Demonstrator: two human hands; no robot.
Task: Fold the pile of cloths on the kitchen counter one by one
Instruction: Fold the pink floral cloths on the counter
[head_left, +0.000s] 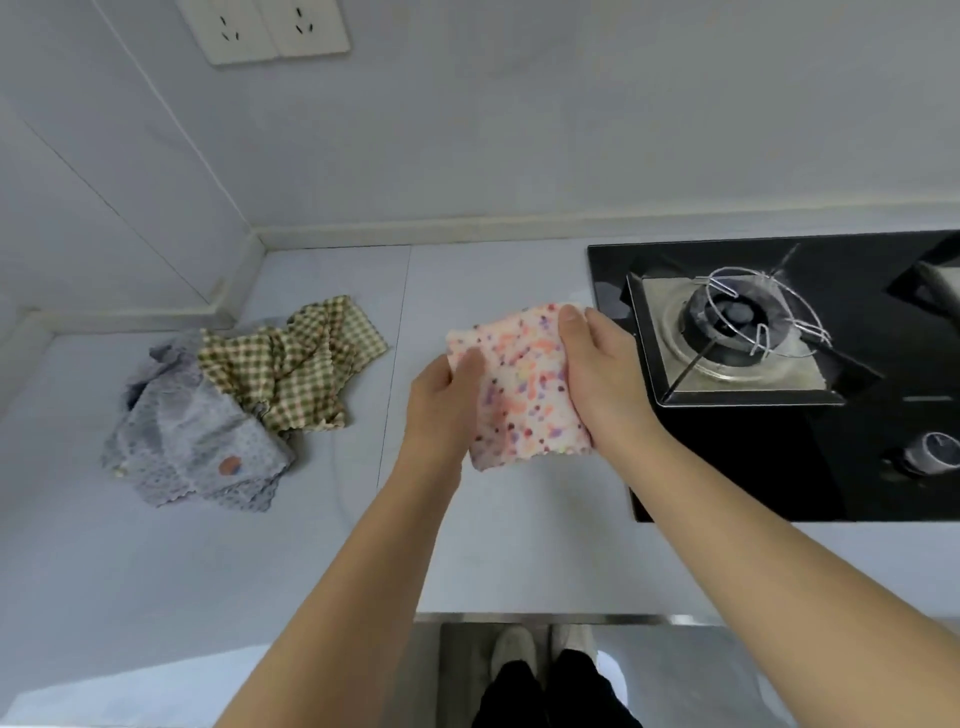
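A pink cloth with coloured speckles (524, 384) is held above the pale counter (218, 561), folded into a small rectangle. My left hand (441, 400) grips its left edge with the thumb on top. My right hand (602, 374) grips its right edge, fingers over the top corner. To the left lies a crumpled pile: a green and cream checked cloth (291, 364) partly over a grey dotted cloth (192, 441) with a small orange patch.
A black glass gas hob (779, 467) with a burner and wire pot stand (748, 322) sits right beside my right hand, a knob (932, 452) at its front. The wall and a double socket (270, 26) are behind. The counter's front edge is near my feet.
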